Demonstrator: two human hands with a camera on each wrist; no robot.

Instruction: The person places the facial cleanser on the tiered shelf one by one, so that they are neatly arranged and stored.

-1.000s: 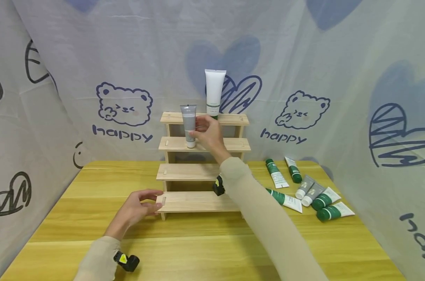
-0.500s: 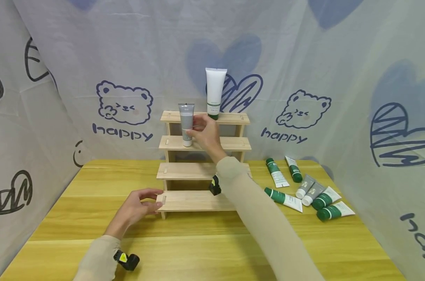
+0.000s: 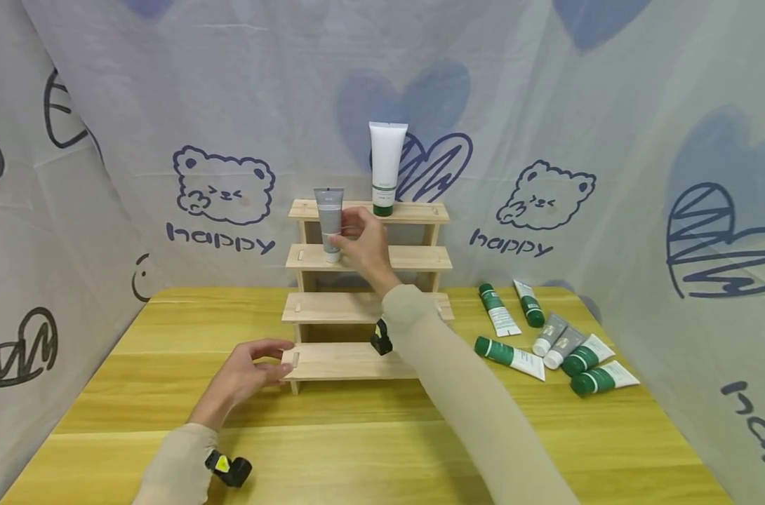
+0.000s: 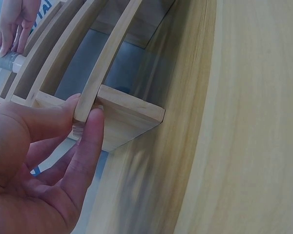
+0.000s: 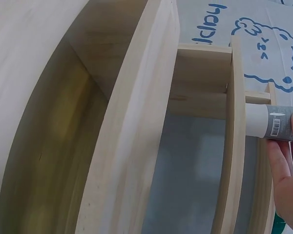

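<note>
The right hand [image 3: 362,242] holds a small grey squeeze tube with a white cap [image 3: 328,221], fingers and thumb wrapped round its lower half. The tube stands upright, cap down, on the second step from the top of a pale four-step wooden display rack [image 3: 357,361], toward that step's left end. In the right wrist view the white cap touches the edge of the step board and the fingers [image 5: 288,185] lie along the grey body of the tube [image 5: 278,125].

The left hand [image 3: 246,375] grips the left end of the rack's lowest step; in the left wrist view the thumb [image 4: 90,146] presses on the board's end while the other fingers curl beneath it.

A taller white squeeze tube with a green cap [image 3: 385,167] stands upright on the top step, just right of the grey one. The rack sits on a yellow wooden tabletop [image 3: 357,449]. To the right of the rack, well apart from both hands, a loose group of green-and-white and grey tubes [image 3: 549,344] lies flat on the tabletop. A pale cloth printed with blue bears and hearts [image 3: 224,189] hangs behind.
</note>
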